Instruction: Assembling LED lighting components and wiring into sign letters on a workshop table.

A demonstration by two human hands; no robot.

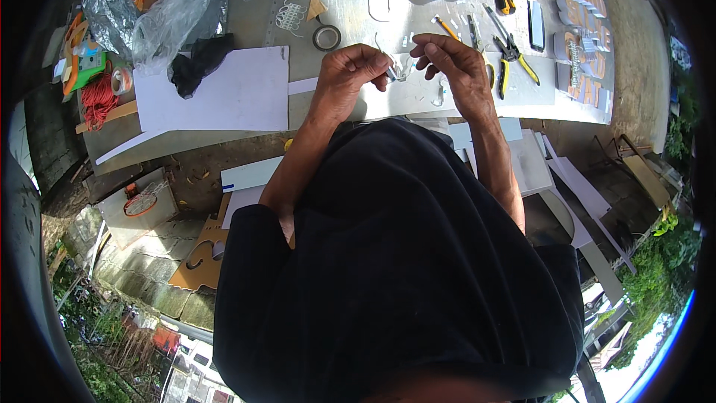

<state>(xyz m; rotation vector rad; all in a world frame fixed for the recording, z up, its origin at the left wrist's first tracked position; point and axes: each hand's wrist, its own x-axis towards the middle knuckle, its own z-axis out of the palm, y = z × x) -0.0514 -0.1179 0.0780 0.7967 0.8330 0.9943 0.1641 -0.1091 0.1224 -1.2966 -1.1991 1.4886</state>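
Both hands pinching small wire piece over worktop.
Left hand (349,67) & right hand (456,63) curled, fingertips closed on thin wire piece (400,69) betw. them, just above grey worktop (343,0). Tape roll (327,37) near left; pliers (514,56) near right; white sheet (224,89) further left.

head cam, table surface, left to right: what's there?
Coil of red cord → crumpled clear plastic bag → white sheet → roll of tape → left hand → right hand, with a small clear piece between them → yellow-handled pliers → row of sign letters.
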